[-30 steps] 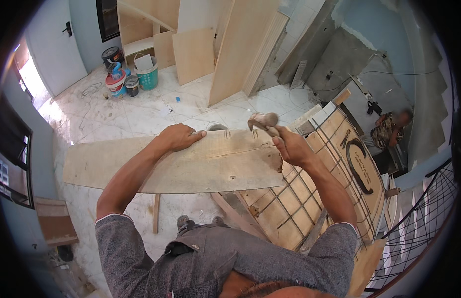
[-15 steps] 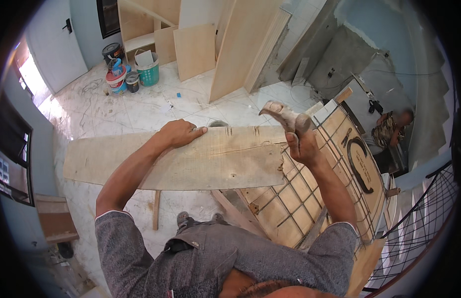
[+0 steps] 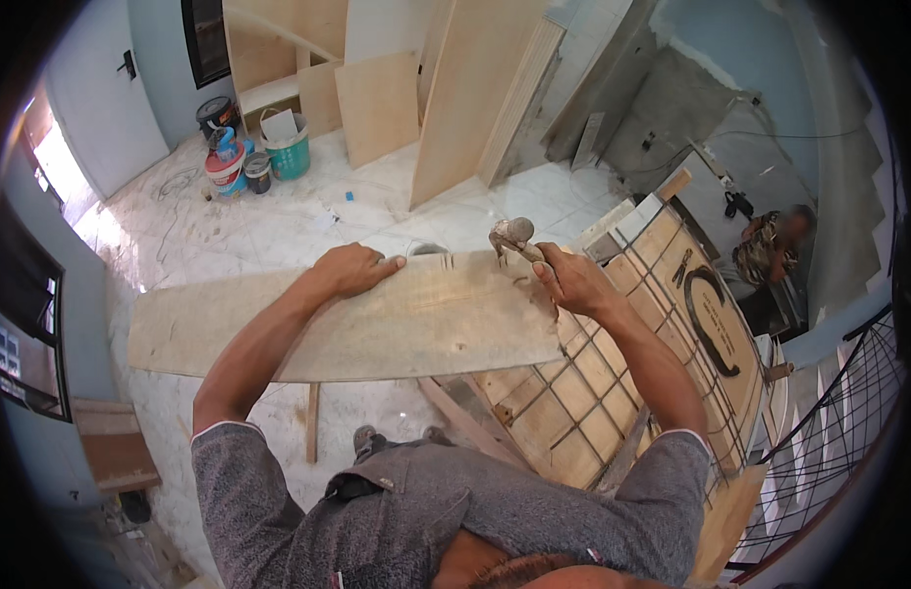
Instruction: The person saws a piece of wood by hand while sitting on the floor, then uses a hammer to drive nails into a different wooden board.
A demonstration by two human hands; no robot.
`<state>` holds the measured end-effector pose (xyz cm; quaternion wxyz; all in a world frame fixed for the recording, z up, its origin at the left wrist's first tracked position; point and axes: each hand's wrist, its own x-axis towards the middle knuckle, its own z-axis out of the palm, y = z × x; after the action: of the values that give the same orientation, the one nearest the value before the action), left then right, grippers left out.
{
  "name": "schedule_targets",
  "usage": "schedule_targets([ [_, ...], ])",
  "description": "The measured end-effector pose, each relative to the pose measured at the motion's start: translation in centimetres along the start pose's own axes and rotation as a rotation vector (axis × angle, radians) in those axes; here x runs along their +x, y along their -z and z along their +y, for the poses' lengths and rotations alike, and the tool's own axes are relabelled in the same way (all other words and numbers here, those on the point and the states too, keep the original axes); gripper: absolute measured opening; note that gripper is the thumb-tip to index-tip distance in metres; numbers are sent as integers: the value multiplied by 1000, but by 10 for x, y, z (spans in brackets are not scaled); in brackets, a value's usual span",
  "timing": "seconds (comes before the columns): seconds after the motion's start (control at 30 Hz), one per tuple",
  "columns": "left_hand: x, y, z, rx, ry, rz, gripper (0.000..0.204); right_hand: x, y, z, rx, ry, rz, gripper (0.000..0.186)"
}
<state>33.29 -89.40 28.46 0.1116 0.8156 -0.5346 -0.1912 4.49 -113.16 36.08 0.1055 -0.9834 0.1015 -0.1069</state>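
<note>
The long plywood board (image 3: 348,329) lies flat across the middle of the view, its right end resting on a wooden frame with a dark wire grid (image 3: 613,393). At the board's far edge, near that right end, the head of a hammer (image 3: 511,236) sits down against the wood. The right hand (image 3: 570,283) has its fingers wrapped closed around the hammer's handle, just right of the head. The left hand (image 3: 352,270) lies palm-down on the board's far edge, left of the hammer, fingers spread flat and gripping nothing. Beyond the board, paint buckets (image 3: 244,157) stand on the pale floor (image 3: 279,226), with plywood sheets (image 3: 377,103) leaning against the wall. Right of the board's end, past the frame, another person (image 3: 770,250) sits.
</note>
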Motion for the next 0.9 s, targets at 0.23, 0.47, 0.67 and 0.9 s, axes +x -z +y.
schedule_targets([
  [0.23, -1, 10, 5, 16, 29, -50, 77, 1, 35, -7, 92, 169, 165, 40],
  [0.47, -1, 3, 4, 18, 31, -32, 76, 5, 23, -23, 52, 22, 119, 39],
  [0.67, 1, 5, 2, 22, 3, -13, 75, 10, 32, -9, 13, 119, -24, 39],
  [0.9, -1, 7, 2, 16, 1, 2, 74, 15, 48, -22, 76, 106, 4, 37],
])
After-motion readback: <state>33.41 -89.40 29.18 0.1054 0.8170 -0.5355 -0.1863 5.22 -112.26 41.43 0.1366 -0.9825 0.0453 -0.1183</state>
